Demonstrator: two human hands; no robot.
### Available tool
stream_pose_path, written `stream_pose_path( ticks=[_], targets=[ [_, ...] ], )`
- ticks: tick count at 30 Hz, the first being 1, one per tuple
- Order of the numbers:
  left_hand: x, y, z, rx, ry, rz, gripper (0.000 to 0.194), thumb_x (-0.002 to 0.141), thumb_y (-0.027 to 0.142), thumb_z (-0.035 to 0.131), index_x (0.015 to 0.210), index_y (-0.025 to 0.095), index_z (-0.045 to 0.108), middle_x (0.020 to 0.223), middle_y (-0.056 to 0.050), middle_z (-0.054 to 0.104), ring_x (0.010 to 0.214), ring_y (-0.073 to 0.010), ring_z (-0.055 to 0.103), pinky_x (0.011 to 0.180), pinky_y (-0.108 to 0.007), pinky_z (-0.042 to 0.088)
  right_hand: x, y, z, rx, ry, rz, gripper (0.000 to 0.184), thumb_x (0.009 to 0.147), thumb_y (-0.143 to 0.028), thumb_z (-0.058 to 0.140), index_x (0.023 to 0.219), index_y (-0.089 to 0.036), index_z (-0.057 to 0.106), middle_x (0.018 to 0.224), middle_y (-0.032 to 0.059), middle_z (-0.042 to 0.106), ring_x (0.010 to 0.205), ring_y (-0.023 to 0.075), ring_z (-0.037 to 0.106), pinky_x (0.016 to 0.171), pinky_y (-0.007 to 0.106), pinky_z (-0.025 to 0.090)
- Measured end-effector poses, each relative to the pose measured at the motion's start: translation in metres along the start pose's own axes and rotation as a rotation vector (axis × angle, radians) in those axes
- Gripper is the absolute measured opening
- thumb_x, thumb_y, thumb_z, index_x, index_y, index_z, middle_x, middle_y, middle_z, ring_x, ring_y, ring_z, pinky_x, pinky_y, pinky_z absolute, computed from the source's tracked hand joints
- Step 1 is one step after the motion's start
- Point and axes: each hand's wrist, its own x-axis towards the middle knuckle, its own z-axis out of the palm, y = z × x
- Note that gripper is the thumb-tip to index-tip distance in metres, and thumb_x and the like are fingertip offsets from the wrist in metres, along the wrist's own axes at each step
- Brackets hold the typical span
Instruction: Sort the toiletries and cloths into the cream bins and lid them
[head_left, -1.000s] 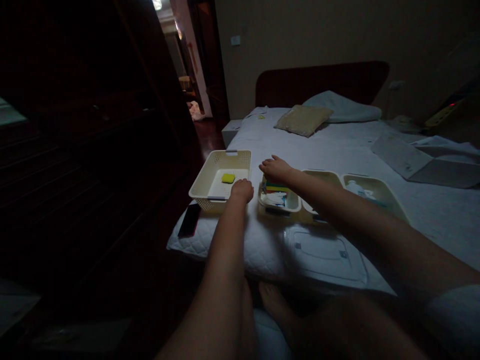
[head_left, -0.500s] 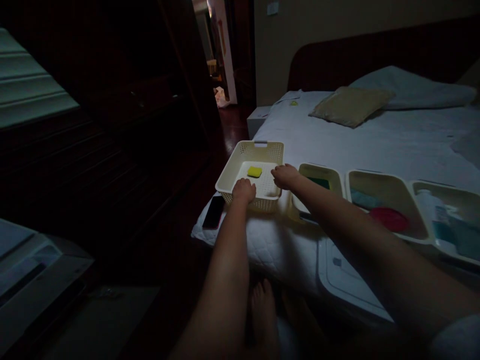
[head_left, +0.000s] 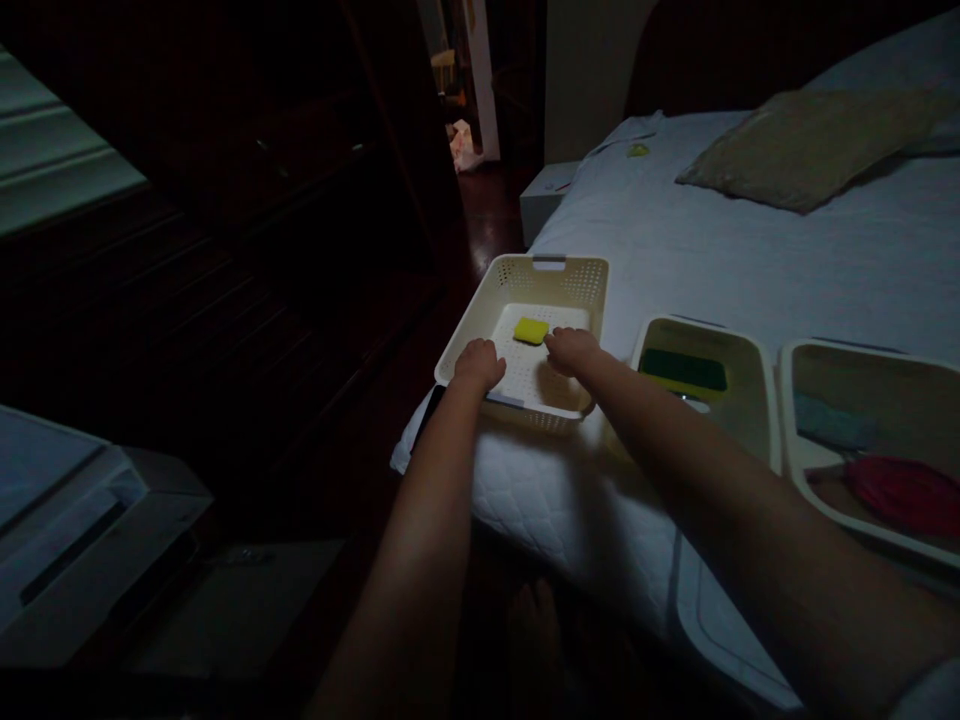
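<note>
A cream perforated basket (head_left: 517, 405) sits at the bed's near left corner. Inside it lies a yellow sponge (head_left: 531, 331) with a dark underside. My left hand (head_left: 480, 364) is over the near left part of the basket, its fingers loosely bent and apart, with nothing visible in them. From the right, my right hand (head_left: 571, 350) reaches over the basket. Its bent fingers point left, the tips close to the sponge's right edge; whether they touch it I cannot tell. Nothing shows in this hand.
To the right stand a cream bin (head_left: 757, 420) holding a green-and-yellow sponge (head_left: 684, 370), and another bin (head_left: 795, 440) with a red item (head_left: 907, 492). A clear lid (head_left: 724, 610) lies in front. A dark phone (head_left: 429, 415) is partly behind my left arm. A pillow (head_left: 810, 145) lies farther back.
My right hand has moved left from above the sponge bin to inside the basket. My left hand has shifted from the basket's near right side to its near left. The view has turned left.
</note>
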Motion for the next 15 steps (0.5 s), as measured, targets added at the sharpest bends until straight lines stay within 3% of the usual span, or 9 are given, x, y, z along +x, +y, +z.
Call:
stream_pose_path(
  ticks=[6, 10, 15],
  targets=[
    [0.014, -0.002, 0.015, 0.076, 0.014, 0.009, 0.038, 0.085, 0.028, 0.042, 0.113, 0.004, 0.052, 0.119, -0.018, 0.055, 0.115, -0.0245, 0.047, 0.099, -0.032, 0.036, 0.008, 0.002, 0.015, 0.066, -0.002, 0.038, 0.034, 0.086, -0.017, 0.04, 0.117, -0.01, 0.054, 0.117, 0.0177, 0.056, 0.106, 0.0255, 0.054, 0.082, 0.034, 0.044],
    [0.016, 0.002, 0.028, 0.059, -0.054, 0.052, 0.039, 0.083, 0.028, 0.045, 0.113, 0.004, 0.053, 0.119, -0.017, 0.055, 0.113, -0.0242, 0.049, 0.098, -0.031, 0.036, 0.018, 0.004, 0.02, 0.132, -0.014, 0.125, 0.035, 0.087, -0.016, 0.038, 0.119, -0.009, 0.052, 0.118, 0.0186, 0.054, 0.105, 0.0249, 0.054, 0.082, 0.034, 0.044],
    [0.016, 0.001, 0.032, 0.074, -0.043, 0.07, 0.04, 0.085, 0.032, 0.043, 0.112, 0.004, 0.053, 0.118, -0.018, 0.055, 0.114, -0.0247, 0.049, 0.099, -0.032, 0.035, 0.037, 0.001, 0.021, 0.17, 0.109, 0.206, 0.035, 0.087, -0.017, 0.036, 0.118, -0.008, 0.05, 0.118, 0.0203, 0.052, 0.106, 0.0249, 0.052, 0.082, 0.034, 0.042]
  ],
)
